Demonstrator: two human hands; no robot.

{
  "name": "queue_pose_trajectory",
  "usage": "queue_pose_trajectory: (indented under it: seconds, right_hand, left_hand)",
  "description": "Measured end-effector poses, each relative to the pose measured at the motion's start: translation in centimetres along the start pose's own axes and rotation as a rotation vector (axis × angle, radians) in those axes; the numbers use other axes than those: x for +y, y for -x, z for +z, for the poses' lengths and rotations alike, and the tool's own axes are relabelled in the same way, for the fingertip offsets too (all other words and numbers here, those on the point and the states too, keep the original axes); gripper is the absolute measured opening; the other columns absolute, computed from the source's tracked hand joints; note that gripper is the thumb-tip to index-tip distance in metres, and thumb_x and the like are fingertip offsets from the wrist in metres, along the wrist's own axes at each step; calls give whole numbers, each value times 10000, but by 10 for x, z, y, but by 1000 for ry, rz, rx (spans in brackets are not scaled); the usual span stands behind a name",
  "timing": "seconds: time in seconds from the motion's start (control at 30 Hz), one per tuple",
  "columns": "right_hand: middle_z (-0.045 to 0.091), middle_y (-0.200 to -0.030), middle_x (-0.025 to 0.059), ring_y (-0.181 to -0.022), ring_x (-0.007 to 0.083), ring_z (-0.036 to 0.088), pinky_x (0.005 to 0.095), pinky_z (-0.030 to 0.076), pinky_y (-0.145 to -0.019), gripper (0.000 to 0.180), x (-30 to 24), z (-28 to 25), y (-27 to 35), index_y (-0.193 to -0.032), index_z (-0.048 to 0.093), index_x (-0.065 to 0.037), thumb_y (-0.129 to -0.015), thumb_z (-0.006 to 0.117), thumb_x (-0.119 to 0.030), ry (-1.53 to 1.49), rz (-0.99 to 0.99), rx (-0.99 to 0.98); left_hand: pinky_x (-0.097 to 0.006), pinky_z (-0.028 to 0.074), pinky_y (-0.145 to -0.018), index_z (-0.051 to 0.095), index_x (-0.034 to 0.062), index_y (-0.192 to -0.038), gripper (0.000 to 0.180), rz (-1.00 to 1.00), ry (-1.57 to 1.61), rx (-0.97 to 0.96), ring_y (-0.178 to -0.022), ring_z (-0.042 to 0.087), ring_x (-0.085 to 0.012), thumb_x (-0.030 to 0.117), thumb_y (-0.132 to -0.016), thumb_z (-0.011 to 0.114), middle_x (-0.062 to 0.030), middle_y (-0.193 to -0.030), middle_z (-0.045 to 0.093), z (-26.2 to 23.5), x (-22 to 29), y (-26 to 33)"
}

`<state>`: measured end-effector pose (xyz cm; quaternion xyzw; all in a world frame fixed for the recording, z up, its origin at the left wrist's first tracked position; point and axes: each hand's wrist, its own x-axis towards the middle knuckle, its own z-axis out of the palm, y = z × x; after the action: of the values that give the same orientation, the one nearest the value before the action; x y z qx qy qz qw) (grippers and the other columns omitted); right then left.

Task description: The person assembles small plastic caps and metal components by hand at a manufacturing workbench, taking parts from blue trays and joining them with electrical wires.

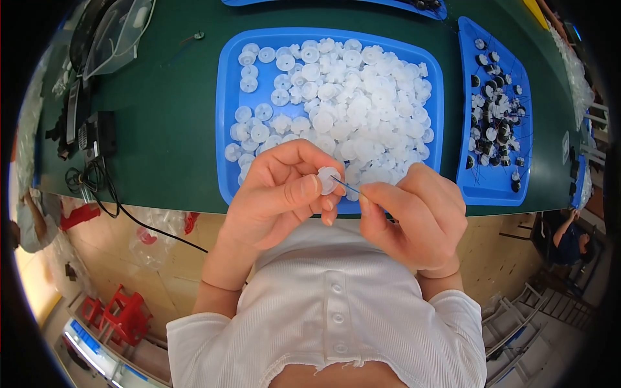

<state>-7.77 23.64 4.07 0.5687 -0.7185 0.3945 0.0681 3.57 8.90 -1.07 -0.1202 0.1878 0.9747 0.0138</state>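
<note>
I hold one small white plastic wheel (328, 179) pinched between the thumb and fingers of my left hand (281, 194), just over the near edge of the table (168, 123). My right hand (414, 213) pinches a thin metal pin (347, 187) between thumb and forefinger, and its tip meets the wheel at its middle; whether the pin has gone through I cannot tell.

Just beyond my hands sits a big blue tray (226, 116), heaped with white plastic wheels (343, 97) of the same kind, thick toward its right side and lying singly toward the left. By that heap I judge most of the work is left.

At the right edge of the table a narrower blue tray (475, 178) holds small black and white parts with thin pins sticking out (495, 110), which look like finished pieces, far fewer than the loose wheels.

Toward the far left corner lie a clear plastic bag (116, 35) and some black devices with cables (94, 139) that run off the near edge. Another person's arm (569, 226) shows below the table on the right.
</note>
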Motion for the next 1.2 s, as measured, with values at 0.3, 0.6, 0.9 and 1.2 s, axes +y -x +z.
queue_pose_trajectory:
  seconds: [0.3,0.6,0.9,1.2]
  right_hand:
    - [387,-569,18,-441,142,429,244,314,-363,201,2,1,0,-741,594,8,-558,654,66,30,-22,-10]
    - [360,-559,13,-434,131,411,237,289,-345,204,4,0,1,-697,586,3,-506,631,60,76,-82,-11]
    - [386,-582,16,-458,124,427,227,287,-351,237,7,6,0,-761,590,6,-534,646,-32,23,-112,-4]
    - [591,-710,83,-544,188,552,263,435,-459,275,-1,4,5,-905,610,3,-647,697,45,-139,141,-7]
  left_hand:
    - [-313,515,-629,559,-41,-1019,229,23,-16,-7,-727,614,-175,58,-825,627,-137,-881,627,1,0,-1]
    - [-309,516,-622,564,-37,-1006,224,5,-12,2,-705,616,-166,58,-816,636,-131,-878,633,1,-1,-1]
    - [-303,515,-623,567,-33,-997,242,-4,-72,-7,-723,610,-180,11,-777,657,-129,-875,621,6,-1,-5]
    - [-321,520,-644,568,-26,-1001,255,18,83,-8,-750,619,-211,0,-766,665,-125,-912,618,4,-7,-5]
